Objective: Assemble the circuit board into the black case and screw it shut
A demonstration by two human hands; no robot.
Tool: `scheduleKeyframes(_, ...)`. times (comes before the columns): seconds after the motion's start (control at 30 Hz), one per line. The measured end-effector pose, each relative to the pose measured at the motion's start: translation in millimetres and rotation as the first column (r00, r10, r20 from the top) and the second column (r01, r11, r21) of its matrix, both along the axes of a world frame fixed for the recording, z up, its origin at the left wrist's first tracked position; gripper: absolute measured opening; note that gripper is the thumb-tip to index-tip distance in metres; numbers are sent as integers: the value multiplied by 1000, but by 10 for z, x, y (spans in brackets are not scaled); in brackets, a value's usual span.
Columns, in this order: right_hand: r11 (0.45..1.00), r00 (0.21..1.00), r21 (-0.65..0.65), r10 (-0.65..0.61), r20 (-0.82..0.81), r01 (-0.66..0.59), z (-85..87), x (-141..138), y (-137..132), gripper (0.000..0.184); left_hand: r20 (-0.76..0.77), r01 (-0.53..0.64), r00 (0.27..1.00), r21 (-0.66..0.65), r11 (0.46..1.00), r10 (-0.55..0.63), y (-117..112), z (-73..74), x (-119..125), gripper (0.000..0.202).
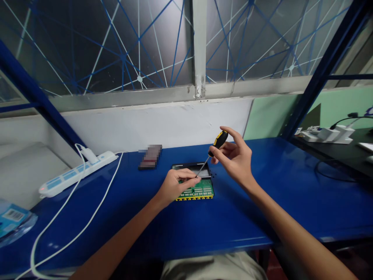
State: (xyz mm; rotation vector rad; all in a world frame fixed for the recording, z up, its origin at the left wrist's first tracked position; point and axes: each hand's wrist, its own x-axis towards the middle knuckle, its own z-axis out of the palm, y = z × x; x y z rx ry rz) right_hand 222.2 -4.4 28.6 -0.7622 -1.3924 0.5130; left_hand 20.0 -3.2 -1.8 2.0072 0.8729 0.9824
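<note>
A black and yellow screwdriver (220, 138) slants down to the left, its handle held by the thumb and fingers of my right hand (237, 157). Its thin metal shaft ends at the fingertips of my left hand (177, 184). Those left fingers are pinched together around the tip; anything small between them is hidden. Below them lies a green circuit board (204, 188) with pale components and a row of yellow connectors (194, 197) along its near edge. Behind the board is a black plastic housing (190, 166), partly covered by my left hand.
A dark flat device (150, 156), pixelated, lies on the blue table (131, 221). To the left is a white power strip (78, 173) with a looping white cable (99, 214). Plastic packaging (14, 221) sits far left. White adapters (329, 134) stand on a black surface at right.
</note>
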Motion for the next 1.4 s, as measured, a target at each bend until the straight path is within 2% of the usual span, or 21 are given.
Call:
scheduleKeyframes(0.23,1000,1000,12,5,-7,-5,0,0,4,55,29,-7,1000,-10,1000,7,13,-27,-9,23)
scheduleKeyframes(0.57,999,997,35,-25,-67,27,25,-20,-14,54,222,53,975,-244,968,3,13,-58,2,18)
scheduleKeyframes(0.83,999,995,41,-11,-95,15,36,-39,-32,54,200,39,980,-249,968,12,8,-44,1,21)
scheduleKeyframes(0.97,999,995,35,-23,-95,26,31,-42,-30,53,232,67,973,-344,936,15,6,-60,-1,23)
scheduleKeyframes(1.2,999,987,30,-22,-158,27,31,-87,-51,54,396,193,918,-501,844,25,6,-63,-8,26)
scheduleKeyframes(1.4,1000,982,14,-11,-187,14,36,-120,-83,55,386,149,920,-500,853,66,10,-31,-7,27)
